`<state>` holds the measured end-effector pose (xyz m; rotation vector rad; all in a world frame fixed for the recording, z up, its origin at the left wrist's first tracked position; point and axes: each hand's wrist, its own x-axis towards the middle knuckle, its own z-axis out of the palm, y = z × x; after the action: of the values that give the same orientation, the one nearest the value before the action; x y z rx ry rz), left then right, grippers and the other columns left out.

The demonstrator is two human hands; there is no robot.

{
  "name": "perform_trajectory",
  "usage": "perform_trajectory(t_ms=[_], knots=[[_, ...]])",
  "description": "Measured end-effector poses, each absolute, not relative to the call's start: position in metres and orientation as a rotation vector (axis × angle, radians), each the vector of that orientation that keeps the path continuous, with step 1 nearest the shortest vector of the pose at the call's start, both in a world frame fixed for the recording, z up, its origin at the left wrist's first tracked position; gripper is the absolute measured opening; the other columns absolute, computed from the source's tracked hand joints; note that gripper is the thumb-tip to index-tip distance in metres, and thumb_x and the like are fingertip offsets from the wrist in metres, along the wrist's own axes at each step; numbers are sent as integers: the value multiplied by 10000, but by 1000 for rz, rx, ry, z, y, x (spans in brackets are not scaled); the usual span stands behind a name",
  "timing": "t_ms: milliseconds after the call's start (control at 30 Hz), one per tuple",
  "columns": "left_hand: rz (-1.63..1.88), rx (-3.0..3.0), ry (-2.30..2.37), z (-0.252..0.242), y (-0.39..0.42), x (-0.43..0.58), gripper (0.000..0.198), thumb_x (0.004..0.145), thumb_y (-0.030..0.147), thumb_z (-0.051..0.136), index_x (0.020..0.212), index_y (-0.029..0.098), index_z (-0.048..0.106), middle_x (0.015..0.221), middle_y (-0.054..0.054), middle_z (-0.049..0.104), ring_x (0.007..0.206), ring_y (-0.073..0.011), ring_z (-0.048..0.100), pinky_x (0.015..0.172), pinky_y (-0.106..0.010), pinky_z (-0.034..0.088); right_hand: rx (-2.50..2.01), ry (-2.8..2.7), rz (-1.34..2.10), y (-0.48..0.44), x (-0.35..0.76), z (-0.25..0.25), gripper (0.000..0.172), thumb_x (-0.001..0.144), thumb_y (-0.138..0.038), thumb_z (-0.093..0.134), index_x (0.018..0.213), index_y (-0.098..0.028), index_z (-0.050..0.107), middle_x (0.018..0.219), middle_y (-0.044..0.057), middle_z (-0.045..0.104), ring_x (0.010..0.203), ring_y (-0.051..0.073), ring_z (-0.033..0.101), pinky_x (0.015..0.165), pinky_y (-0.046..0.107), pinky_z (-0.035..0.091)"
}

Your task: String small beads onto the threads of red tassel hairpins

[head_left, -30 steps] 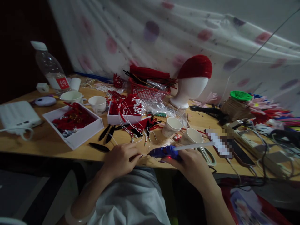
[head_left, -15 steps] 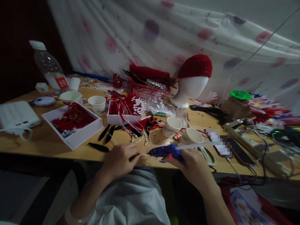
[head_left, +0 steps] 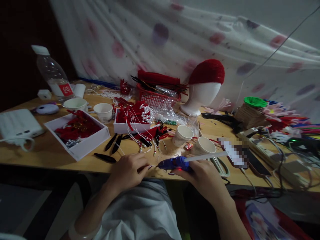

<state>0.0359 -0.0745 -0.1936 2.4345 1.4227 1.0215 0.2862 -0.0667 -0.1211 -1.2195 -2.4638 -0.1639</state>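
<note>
My right hand (head_left: 202, 175) is closed round a blue glue gun (head_left: 173, 163) at the near edge of the wooden table (head_left: 50, 150). A pale glue stick (head_left: 206, 156) juts out of the gun's back toward the right. The gun's nozzle points left at a small dark red piece (head_left: 143, 168) pinched in the fingers of my left hand (head_left: 128, 170), which rests on the table edge. The nozzle tip and the piece are almost touching. A pale bangle (head_left: 77, 231) sits on my left wrist.
A white tray (head_left: 82, 148) of red pieces lies at the left, a small white box (head_left: 125, 126) with pearl strands behind my hands. Paper cups (head_left: 183, 135), black leaf shapes (head_left: 113, 142), scissors (head_left: 221, 166), a red basket (head_left: 155, 96), a foam head (head_left: 200, 96) in a red cap, a bottle (head_left: 53, 75) and a power strip (head_left: 272, 153) crowd the table.
Both hands hold their places; the view has only shifted slightly. The glue gun nozzle stays at the piece in my left fingers.
</note>
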Motion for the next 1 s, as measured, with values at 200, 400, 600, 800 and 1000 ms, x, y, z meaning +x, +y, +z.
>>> perform_trajectory(t_ms=[200, 400, 600, 800, 1000], knots=[[1010, 2432, 1427, -193, -74, 36, 129, 846, 151, 636, 728, 189, 672, 723, -15, 694, 680, -170, 663, 592, -266, 464, -1240, -2415, -233, -67, 288, -122, 675, 949, -686, 317, 580, -187, 583, 538, 59, 646, 471, 171, 594, 492, 272, 334], [1013, 2423, 1432, -192, -75, 37, 129, 839, 153, 652, 717, 188, 674, 716, -12, 693, 680, -172, 665, 592, -269, 456, -1189, -2411, -255, -63, 286, -123, 649, 964, -660, 328, 591, -191, 576, 518, 49, 637, 439, 165, 579, 480, 274, 320], [1000, 2427, 1421, -193, -75, 36, 140, 854, 158, 624, 726, 183, 674, 719, -20, 691, 677, -173, 659, 596, -275, 460, -1148, -2410, -142, -65, 284, -124, 632, 958, -659, 356, 635, -186, 623, 585, 60, 683, 499, 173, 618, 508, 266, 347], [939, 2386, 1445, -194, -74, 37, 134, 880, 178, 602, 771, 183, 679, 781, -34, 706, 744, -192, 673, 650, -296, 484, -1182, -2388, -250, -64, 284, -123, 648, 966, -660, 330, 609, -191, 599, 518, 50, 632, 458, 173, 582, 488, 270, 312], [931, 2334, 1476, -192, -76, 36, 174, 900, 180, 543, 737, 178, 603, 763, -29, 646, 681, -164, 614, 607, -274, 437, -1169, -2324, -340, -63, 282, -124, 640, 966, -656, 343, 588, -191, 564, 472, 31, 581, 414, 157, 526, 466, 261, 316]])
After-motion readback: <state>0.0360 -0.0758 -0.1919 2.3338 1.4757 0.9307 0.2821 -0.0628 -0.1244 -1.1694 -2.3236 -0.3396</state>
